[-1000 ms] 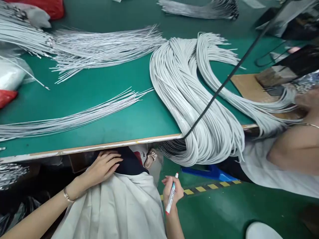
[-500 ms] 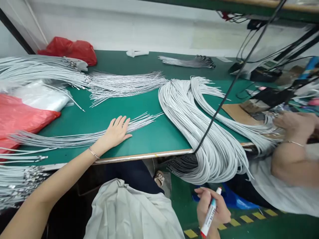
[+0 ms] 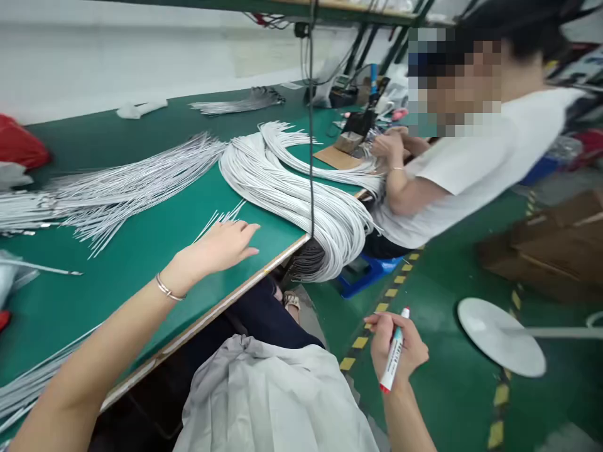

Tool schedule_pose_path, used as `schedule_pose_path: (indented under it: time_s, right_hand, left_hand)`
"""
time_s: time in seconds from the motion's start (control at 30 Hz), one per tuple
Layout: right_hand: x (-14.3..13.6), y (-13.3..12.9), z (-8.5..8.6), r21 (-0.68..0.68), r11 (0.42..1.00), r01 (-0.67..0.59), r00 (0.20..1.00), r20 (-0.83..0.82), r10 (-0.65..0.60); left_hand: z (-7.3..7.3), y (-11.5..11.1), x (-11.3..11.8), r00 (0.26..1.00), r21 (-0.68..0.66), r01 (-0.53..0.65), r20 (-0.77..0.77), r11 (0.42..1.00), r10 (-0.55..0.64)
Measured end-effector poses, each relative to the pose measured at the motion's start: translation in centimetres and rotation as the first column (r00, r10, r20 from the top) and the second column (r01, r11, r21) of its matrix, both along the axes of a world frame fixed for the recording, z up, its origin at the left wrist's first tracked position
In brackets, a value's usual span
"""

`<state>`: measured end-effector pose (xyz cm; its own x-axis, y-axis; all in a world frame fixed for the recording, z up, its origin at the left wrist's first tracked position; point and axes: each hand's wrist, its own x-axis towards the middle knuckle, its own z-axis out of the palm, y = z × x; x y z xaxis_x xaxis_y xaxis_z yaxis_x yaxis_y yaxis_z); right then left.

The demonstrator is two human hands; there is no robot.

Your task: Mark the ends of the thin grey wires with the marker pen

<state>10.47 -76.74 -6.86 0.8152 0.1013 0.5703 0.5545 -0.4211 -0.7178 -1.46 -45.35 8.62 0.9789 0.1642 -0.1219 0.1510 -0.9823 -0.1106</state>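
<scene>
My left hand lies with fingers apart over the ends of a thin wire bundle near the front of the green table. A bracelet is on that wrist. Off the table's front edge, my right hand is closed around a white marker with red ends. A thick bundle of white cables curves across the table and hangs over its edge, to the right of my left hand. Another bundle of wires lies behind my left hand.
A person in a white shirt sits at the table on the right, hands at small parts. A black cord hangs down in front. Red bag at far left; round white base and cardboard boxes on the right floor.
The view has turned to the right, bringing the seated person and floor into sight. My left hand is further along the wire ends, its fingers now pointing right. The marker is still in my right hand.
</scene>
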Motion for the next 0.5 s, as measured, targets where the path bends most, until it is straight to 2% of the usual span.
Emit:
schedule_pose_path:
  time_s: [0.07,0.13,0.2,0.23,0.27,0.33,0.43,0.5]
  right_hand:
    - [-0.9,-0.7,0.4,0.038,0.994,0.102,0.995,0.006,-0.103]
    - [-1.7,-1.1,0.8,0.085,0.979,0.183,0.982,0.031,-0.186]
    - [-2.3,-1.2,1.2,0.13,0.962,0.238,0.968,0.054,-0.247]
    - [-2.4,-1.2,1.4,0.149,0.955,0.256,0.962,0.06,-0.267]
    - [-2.5,-1.2,1.5,0.164,0.948,0.271,0.957,0.06,-0.284]
    - [-2.3,-1.3,1.7,0.173,0.942,0.286,0.953,0.049,-0.299]
    - [-1.0,-1.9,1.5,0.136,0.943,0.304,0.95,0.025,-0.31]
    - [0.6,-2.8,0.9,0.124,0.937,0.327,0.944,0.006,-0.33]
  left_hand:
    - [2.1,-1.8,3.5,0.989,-0.116,0.147,0.002,0.982,-0.148]
    - [3.5,-4.1,7.2,0.957,-0.23,0.289,0.035,0.929,-0.289]
    - [3.7,-6.6,10.2,0.949,-0.336,0.313,0.063,0.888,-0.31]
    - [3.3,-7.9,11.3,0.955,-0.382,0.295,0.089,0.876,-0.283]
    - [2.5,-9.1,12.0,0.961,-0.416,0.277,0.117,0.866,-0.251]
    - [-0.2,-10.9,12.2,0.966,-0.478,0.255,0.162,0.841,-0.201]
    - [-6.7,-11.7,11.0,0.98,-0.613,0.194,0.096,0.766,-0.172]
    - [-11.7,-11.2,10.2,0.993,-0.688,0.07,-0.024,0.722,-0.12]
